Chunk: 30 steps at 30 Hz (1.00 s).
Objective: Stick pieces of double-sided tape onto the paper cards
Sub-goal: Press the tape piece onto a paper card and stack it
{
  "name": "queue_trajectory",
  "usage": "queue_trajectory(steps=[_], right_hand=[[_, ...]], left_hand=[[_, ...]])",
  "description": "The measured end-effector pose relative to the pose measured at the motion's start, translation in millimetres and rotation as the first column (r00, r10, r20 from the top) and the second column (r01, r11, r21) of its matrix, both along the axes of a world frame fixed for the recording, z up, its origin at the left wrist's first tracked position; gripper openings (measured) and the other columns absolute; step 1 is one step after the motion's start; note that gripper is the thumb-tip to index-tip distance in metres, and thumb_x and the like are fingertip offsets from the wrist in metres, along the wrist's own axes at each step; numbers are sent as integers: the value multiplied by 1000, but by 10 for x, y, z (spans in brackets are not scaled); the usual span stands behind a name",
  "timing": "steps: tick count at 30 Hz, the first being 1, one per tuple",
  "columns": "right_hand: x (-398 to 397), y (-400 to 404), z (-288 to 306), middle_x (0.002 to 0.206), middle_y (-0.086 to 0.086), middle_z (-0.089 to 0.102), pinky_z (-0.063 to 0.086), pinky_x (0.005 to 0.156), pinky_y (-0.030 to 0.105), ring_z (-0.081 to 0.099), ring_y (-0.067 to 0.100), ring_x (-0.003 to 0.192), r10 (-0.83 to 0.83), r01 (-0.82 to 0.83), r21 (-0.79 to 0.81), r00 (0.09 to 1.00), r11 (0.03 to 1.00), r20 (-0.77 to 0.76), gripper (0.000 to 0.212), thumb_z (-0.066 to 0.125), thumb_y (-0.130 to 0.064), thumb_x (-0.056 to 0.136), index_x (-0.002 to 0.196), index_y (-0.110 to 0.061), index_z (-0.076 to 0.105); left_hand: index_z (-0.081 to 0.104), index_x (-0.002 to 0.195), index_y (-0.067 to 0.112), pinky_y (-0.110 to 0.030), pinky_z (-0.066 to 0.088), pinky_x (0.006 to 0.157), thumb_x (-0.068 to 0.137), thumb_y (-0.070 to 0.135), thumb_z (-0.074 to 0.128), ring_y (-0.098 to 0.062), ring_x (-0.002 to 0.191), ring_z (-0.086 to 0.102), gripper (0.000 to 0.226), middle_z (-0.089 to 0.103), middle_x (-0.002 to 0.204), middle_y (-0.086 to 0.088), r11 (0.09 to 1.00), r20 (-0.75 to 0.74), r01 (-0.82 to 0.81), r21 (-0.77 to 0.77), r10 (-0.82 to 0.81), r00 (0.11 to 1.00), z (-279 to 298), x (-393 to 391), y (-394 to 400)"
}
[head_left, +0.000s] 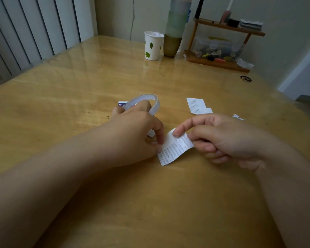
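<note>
head view: I see both hands low over the wooden table (61, 90).
left hand (132, 133): fingers curled round tape roll (155, 102), fingertip down on card's left edge.
right hand (227, 138): thumb and forefinger pinch paper card (174, 147).
card: mid-table, bowed, long axis lower-left to upper-right.
far side: other cards (197, 105), paper cup (153, 45).

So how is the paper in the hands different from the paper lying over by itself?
The held card is bent and lifted, pinched by the right hand with the left hand at its edge. The far card lies flat on the table, touched by nobody. Both are white with small printed text.
</note>
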State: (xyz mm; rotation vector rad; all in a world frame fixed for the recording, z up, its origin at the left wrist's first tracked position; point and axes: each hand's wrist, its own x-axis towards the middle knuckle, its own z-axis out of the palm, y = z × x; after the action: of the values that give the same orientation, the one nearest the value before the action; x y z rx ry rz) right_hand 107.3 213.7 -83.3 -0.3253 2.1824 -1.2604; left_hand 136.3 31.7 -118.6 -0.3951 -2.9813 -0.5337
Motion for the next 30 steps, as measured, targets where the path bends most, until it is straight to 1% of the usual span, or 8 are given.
queue_trajectory(steps=[4,7,10,16,20,23,27,30], right_hand=[[-13,30,55,42,-5,28,16,33,10,17,4,32,-45,56,-181,997,982,63,30,39,-7,95,85,-11,67],[-26,63,76,41,-5,25,17,34,8,16,3,30,-58,88,-237,990,967,131,35,39,-12,93,81,-12,72],[-18,43,39,40,-5,24,15,34,9,15,3,30,-12,45,-172,982,984,187,39,37,-14,93,82,-12,75],[11,-36,-29,41,-4,25,13,34,9,17,3,29,63,-48,-67,969,997,237,28,42,-15,88,84,-12,70],[-1,-42,-61,40,-4,26,12,35,9,17,3,29,41,-40,-10,976,999,214,31,37,-11,91,87,-11,68],[-6,-46,-68,41,-4,27,13,35,10,18,3,30,30,-37,35,982,999,189,31,35,-11,93,92,-9,67],[-8,-48,-69,41,-5,27,13,34,10,18,3,30,19,-31,66,985,997,174,31,35,-11,94,97,-8,66],[-12,-46,-71,41,-5,28,13,34,11,18,4,30,16,-29,79,986,996,163,30,35,-12,95,99,-8,65]], left_hand=[[59,85,40,-25,17,92,83,40,61,-4,88,35,3,33,95,13,1000,-10,-10,5,10,1000,-2,-5,5],[58,84,40,-24,16,91,83,40,61,-7,90,33,3,32,96,12,1000,-15,-18,6,18,1000,-11,-4,6],[58,85,40,-23,15,90,83,39,61,-7,91,36,3,33,98,11,1000,-29,-10,9,10,1000,-15,-3,4],[58,85,40,-25,16,90,83,40,62,-7,92,39,4,35,99,11,1000,-28,-5,5,5,1000,-13,-5,5],[59,86,38,-25,16,87,85,34,59,-5,89,38,4,33,94,13,1000,-46,4,2,-4,999,-27,-10,7],[57,84,39,-26,17,90,86,31,57,-5,87,39,8,33,93,13,1000,-51,10,2,-10,999,-38,-16,2],[53,83,39,-24,15,89,84,35,55,-4,85,39,4,33,92,15,1000,-57,22,-6,-23,998,-49,-16,4],[52,83,38,-21,11,81,80,44,52,0,80,40,6,33,89,14,999,-65,32,-3,-32,997,-68,-7,17]])
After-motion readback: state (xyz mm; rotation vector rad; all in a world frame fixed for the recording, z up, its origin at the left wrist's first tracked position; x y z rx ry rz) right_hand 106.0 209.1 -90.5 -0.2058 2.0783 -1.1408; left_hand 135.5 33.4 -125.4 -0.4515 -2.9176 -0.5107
